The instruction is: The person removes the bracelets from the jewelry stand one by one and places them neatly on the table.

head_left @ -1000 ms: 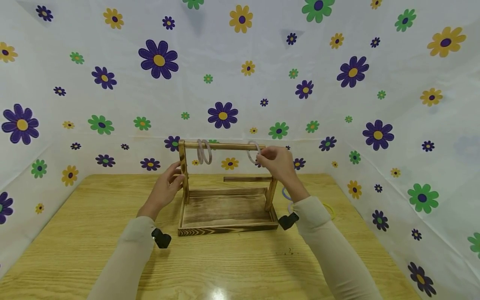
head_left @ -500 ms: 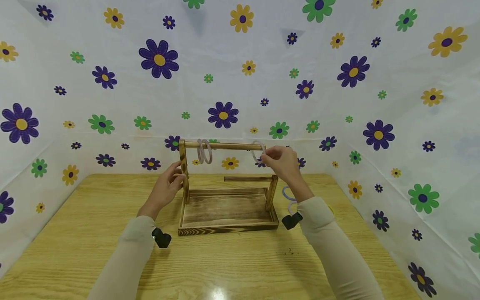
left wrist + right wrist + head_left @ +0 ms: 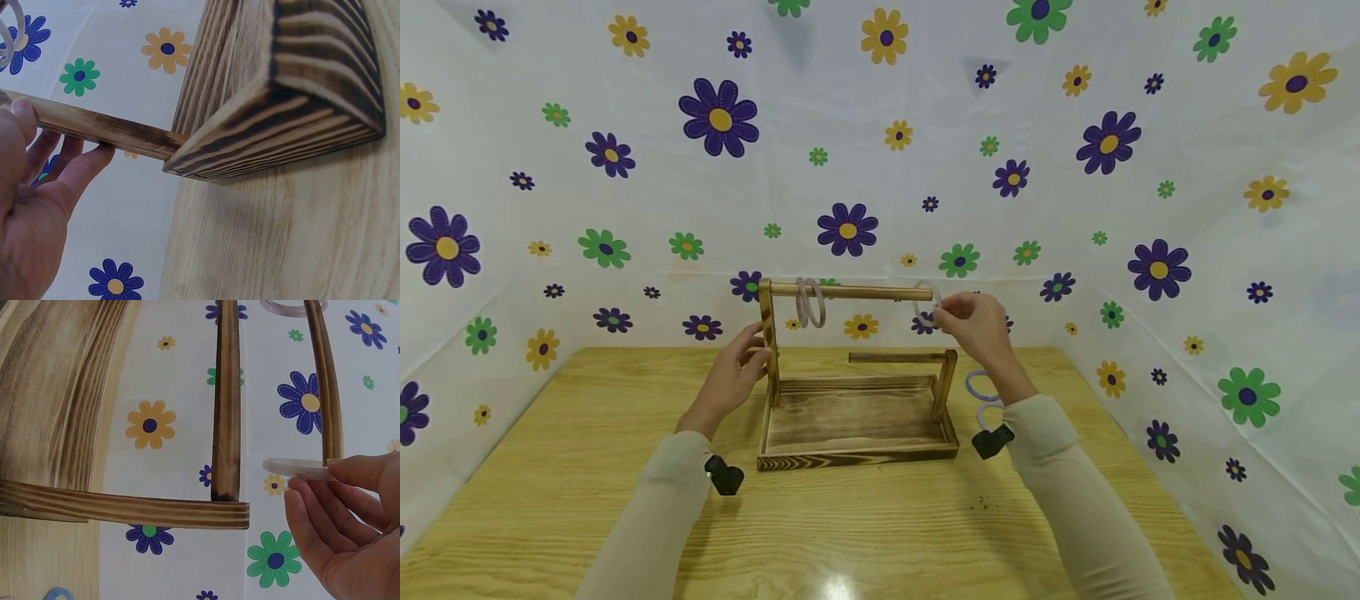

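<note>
A wooden bangle stand (image 3: 857, 460) sits on the table, with a tall left post carrying an upper bar (image 3: 865, 292). My left hand (image 3: 733, 375) grips that post (image 3: 106, 125), thumb on one side and fingers on the other. Between thumb and fingers, my right hand (image 3: 981, 329) pinches a whitish translucent bangle (image 3: 294, 467) at the free right end of the upper bar. Whether the bar's tip is still inside this bangle is hard to tell. Two pale pinkish bangles (image 3: 820, 310) hang on the bar near the left post.
A shorter right post (image 3: 943, 387) carries a lower bar (image 3: 895, 358) pointing left. Behind my right wrist, a blue bangle (image 3: 982, 397) and a pale purple bangle (image 3: 988, 405) lie on the table (image 3: 850, 533). Flower-printed white cloth (image 3: 880, 183) surrounds the table's back and sides.
My right hand has moved right along the upper bar with the whitish bangle, to the bar's free end. The left hand and the two hanging bangles stay in place.
</note>
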Available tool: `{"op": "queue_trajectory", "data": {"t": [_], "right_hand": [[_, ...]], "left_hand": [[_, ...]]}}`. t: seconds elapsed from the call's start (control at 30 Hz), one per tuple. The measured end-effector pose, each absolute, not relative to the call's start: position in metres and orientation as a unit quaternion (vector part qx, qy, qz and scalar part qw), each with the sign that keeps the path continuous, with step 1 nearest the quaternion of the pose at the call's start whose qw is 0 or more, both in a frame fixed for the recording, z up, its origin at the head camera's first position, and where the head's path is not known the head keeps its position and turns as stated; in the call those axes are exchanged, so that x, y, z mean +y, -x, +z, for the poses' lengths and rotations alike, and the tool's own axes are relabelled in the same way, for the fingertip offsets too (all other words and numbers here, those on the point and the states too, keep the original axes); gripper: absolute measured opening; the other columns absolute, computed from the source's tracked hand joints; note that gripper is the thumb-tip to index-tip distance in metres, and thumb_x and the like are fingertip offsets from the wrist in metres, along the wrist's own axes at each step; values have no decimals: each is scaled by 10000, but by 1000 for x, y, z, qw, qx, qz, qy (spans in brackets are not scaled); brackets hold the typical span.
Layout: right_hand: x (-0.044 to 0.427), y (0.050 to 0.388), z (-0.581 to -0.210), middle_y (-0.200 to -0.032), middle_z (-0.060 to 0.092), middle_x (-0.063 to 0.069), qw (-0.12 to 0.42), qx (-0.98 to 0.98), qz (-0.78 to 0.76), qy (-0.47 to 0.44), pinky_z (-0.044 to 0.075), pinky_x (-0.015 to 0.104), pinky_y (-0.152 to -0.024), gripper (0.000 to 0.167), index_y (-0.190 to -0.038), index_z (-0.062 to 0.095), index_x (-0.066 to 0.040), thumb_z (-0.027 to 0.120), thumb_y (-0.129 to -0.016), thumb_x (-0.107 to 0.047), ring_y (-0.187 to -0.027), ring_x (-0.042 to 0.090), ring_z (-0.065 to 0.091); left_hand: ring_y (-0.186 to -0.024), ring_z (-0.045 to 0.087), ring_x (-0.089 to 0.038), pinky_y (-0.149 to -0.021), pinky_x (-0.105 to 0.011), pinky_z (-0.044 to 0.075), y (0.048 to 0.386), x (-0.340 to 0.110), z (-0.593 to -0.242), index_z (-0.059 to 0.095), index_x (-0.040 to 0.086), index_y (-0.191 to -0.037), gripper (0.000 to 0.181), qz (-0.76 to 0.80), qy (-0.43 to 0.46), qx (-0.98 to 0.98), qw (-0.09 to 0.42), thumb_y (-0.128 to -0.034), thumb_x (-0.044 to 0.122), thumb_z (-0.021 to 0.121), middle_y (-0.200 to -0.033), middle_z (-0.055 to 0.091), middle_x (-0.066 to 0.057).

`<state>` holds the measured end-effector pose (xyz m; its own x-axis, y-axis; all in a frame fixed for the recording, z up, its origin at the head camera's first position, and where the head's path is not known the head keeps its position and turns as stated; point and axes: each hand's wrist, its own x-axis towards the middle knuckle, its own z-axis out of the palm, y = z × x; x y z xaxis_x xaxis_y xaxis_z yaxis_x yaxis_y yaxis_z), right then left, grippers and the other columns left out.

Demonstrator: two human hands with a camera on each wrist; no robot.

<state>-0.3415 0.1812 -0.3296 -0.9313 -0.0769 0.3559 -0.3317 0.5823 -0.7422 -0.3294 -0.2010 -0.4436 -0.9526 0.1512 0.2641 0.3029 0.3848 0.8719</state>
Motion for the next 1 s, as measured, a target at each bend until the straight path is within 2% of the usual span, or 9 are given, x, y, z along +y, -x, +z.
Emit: {"op": "queue_trajectory", "data": {"t": [0.13, 0.27, 0.53, 0.63, 0.8, 1.0], "right_hand": [[187, 341, -331, -1050, 778, 201, 143, -878, 441, -115, 643, 286, -777, 238, -1124, 751, 5, 703, -975, -174, -835, 197, 761], [194, 340, -331, -1062, 775, 209, 142, -879, 441, -116, 644, 259, -770, 234, -1126, 751, 9, 697, -978, -165, -882, 272, 773], [209, 336, -333, -1063, 764, 255, 147, -879, 438, -119, 575, 113, -682, 242, -1130, 741, 48, 690, -980, -135, -919, 375, 763], [216, 334, -335, -1073, 757, 269, 145, -879, 439, -115, 596, 126, -689, 243, -1128, 734, 67, 689, -977, -119, -891, 334, 770], [229, 332, -339, -1114, 744, 277, 130, -886, 433, -101, 645, 202, -755, 278, -1158, 714, 82, 683, -983, -131, -854, 177, 763], [244, 327, -345, -1103, 745, 280, 122, -893, 424, -94, 653, 232, -781, 298, -1169, 712, 82, 669, -994, -155, -911, 274, 774]], "left_hand": [[-1327, 565, -437, -1112, -570, 509, 328, -201, -443, 217, 155, -1659, 577, -537, 138, -829, 72, -1127, 235, 426, -1475, 491, -252], [-1324, 568, -430, -1108, -571, 515, 328, -200, -443, 220, 165, -1658, 578, -539, 137, -828, 71, -1126, 237, 432, -1474, 492, -245], [-1309, 580, -431, -1100, -560, 525, 329, -200, -444, 236, 164, -1654, 572, -539, 138, -827, 75, -1125, 250, 436, -1457, 505, -250], [-1306, 581, -438, -1097, -554, 526, 330, -200, -444, 236, 154, -1654, 574, -538, 141, -828, 77, -1124, 256, 432, -1450, 509, -259], [-1314, 579, -433, -1102, -554, 523, 330, -200, -444, 238, 162, -1653, 580, -538, 139, -828, 75, -1121, 271, 441, -1454, 508, -251], [-1322, 575, -429, -1106, -563, 519, 330, -201, -444, 232, 170, -1655, 590, -541, 139, -826, 72, -1118, 278, 451, -1462, 503, -245]]}}
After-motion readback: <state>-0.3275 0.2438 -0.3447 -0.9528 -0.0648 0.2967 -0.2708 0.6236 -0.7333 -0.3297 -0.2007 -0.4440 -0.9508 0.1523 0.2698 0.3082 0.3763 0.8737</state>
